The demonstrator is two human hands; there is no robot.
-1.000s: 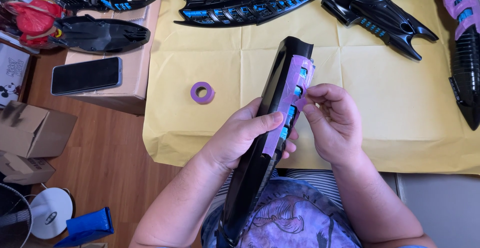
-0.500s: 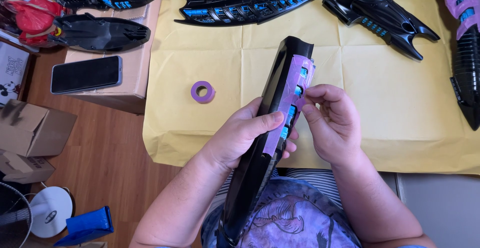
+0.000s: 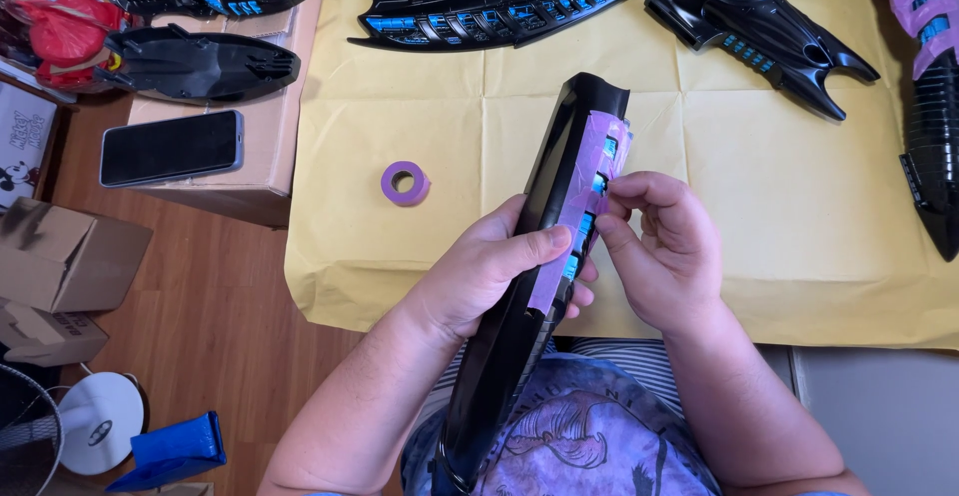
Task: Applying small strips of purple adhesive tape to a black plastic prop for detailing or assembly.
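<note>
Your left hand (image 3: 499, 271) grips a long glossy black plastic hull piece (image 3: 539, 286) around its middle, thumb over the front edge, fingers wrapped behind. The piece stands tilted, its lower end down at your lap, its upper end over the yellow paper sheet (image 3: 759, 206) covering the table. Purple masking tape strips (image 3: 589, 191) run along its right edge, blue window details showing between them. Your right hand (image 3: 664, 251) pinches the tape at that edge with thumb and fingertips, closed on it. A small purple tape roll (image 3: 405, 182) lies flat on the paper, left of the piece, apart from both hands. More black-and-blue winged parts (image 3: 479, 11) lie along the top of the sheet. A dark smartphone (image 3: 172, 146) lies face up on a cardboard box (image 3: 235, 191) at left.
</note>
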